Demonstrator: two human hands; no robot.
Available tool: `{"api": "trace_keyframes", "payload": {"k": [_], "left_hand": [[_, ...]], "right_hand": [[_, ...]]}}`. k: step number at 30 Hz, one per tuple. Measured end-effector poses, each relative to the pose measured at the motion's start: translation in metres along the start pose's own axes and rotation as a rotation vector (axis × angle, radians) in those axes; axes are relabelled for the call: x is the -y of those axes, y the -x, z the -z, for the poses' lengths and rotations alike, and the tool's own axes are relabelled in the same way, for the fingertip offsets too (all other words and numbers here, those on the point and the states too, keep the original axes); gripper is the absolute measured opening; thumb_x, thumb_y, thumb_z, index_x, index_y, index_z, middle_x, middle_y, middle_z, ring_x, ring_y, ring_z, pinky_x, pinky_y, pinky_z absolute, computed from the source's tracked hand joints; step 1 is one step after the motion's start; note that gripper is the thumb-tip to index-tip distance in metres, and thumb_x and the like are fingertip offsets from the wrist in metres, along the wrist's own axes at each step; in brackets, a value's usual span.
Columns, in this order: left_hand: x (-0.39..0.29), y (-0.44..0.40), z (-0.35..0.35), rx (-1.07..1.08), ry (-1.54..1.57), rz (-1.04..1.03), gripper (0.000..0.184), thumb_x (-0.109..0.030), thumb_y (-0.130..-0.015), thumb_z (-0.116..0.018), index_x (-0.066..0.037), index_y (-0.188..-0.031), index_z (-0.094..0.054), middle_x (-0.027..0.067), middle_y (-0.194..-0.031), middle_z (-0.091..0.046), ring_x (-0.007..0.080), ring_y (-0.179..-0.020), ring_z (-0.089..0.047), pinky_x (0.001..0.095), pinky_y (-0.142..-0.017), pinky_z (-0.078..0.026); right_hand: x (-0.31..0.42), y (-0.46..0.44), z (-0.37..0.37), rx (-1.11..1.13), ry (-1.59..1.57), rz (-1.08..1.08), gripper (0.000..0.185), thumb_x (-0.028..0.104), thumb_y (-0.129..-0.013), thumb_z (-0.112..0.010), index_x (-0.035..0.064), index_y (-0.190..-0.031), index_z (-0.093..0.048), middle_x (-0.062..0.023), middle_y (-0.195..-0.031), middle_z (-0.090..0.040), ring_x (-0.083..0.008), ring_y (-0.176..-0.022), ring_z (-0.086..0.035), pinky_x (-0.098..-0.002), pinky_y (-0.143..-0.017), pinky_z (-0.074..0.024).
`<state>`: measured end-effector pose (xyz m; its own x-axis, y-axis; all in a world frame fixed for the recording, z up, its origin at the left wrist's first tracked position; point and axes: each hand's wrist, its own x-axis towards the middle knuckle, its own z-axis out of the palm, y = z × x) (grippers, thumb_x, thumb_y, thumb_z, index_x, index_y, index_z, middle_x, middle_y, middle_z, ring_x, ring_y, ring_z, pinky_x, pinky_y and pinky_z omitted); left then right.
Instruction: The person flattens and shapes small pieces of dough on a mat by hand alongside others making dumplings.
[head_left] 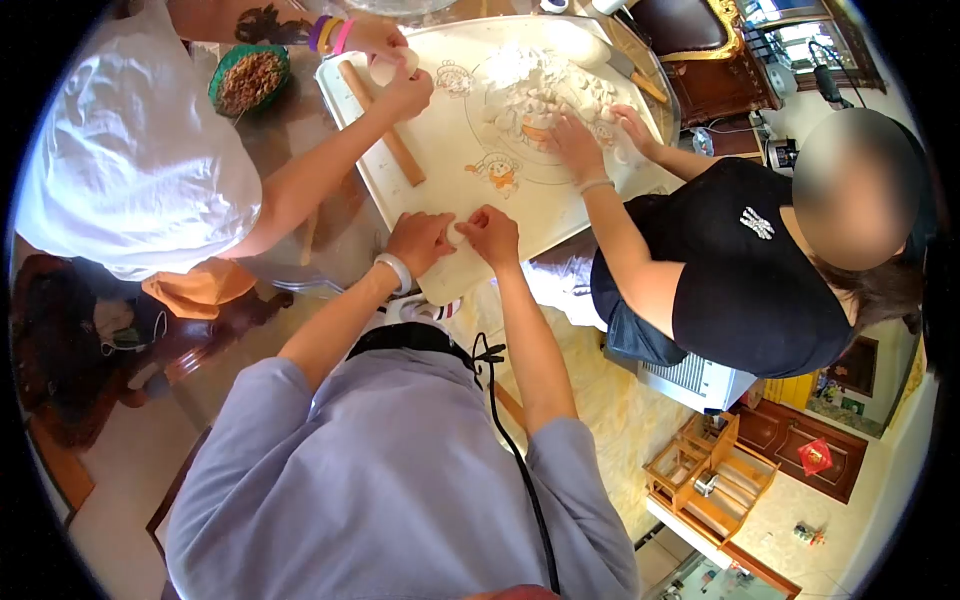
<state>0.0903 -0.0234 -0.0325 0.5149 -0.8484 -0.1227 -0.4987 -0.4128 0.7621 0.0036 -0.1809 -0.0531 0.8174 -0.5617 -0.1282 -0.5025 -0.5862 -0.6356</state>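
A small pale piece of dough [455,234] is pinched between my two hands over the near edge of the cream mat [440,150]. My left hand [421,243], with a white band at its wrist, holds the piece from the left. From the right, the bent fingers of my right hand [491,236] grip it. Farther up the mat lies a wooden rolling pin [382,125], set at a slant. Small dough pieces [535,105] and loose white flour [515,68] cover part of the mat's far right.
A person in white at the left holds a round wrapper [388,68]. Beside them is a green bowl of brown filling [250,82]. Another person in black at the right has both hands at the dough pieces. A knife [640,78] lies at the far right.
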Motion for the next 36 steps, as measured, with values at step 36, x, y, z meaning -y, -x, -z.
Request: {"api": "trace_keyframes", "payload": {"k": [36], "left_hand": [[0.019,-0.009,-0.012,-0.188,-0.055,-0.155,0.035,-0.017,-0.073,-0.071,-0.006,-0.104,-0.061,0.0091,-0.091,-0.058,0.0287,-0.093,-0.052,0.038,-0.084,-0.043]], "right_hand": [[0.014,0.005,0.002,0.022,-0.028,0.096,0.023,0.015,-0.075,-0.069,0.0094,-0.095,-0.06,-0.0114,-0.085,-0.057,-0.0305,-0.082,-0.059,-0.0406,-0.07,-0.0472]]}}
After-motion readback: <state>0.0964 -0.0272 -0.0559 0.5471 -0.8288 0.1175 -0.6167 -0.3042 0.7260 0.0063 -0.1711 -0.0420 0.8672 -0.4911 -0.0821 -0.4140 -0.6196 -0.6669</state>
